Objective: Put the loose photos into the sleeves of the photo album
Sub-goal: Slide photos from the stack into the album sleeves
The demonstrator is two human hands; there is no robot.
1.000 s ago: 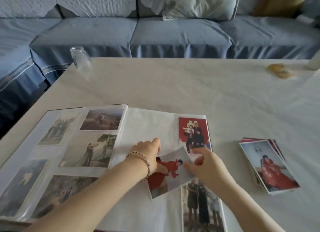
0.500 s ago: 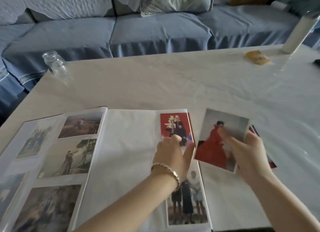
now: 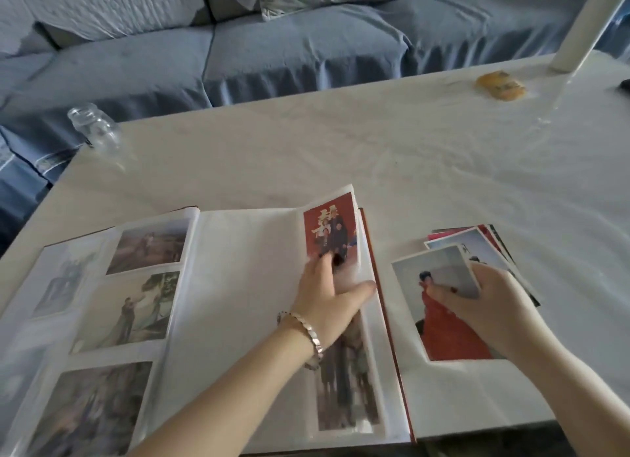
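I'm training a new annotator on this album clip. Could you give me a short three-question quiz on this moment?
1. Fill in: the left hand rests on the album, on its ___ page.
2. True or false: the pile of loose photos lies on the table, right of the album.
3. What does the right hand hold in its grip? A) a pen B) a photo of a figure in red C) nothing

Key: 1 right; 2 true; 3 B.
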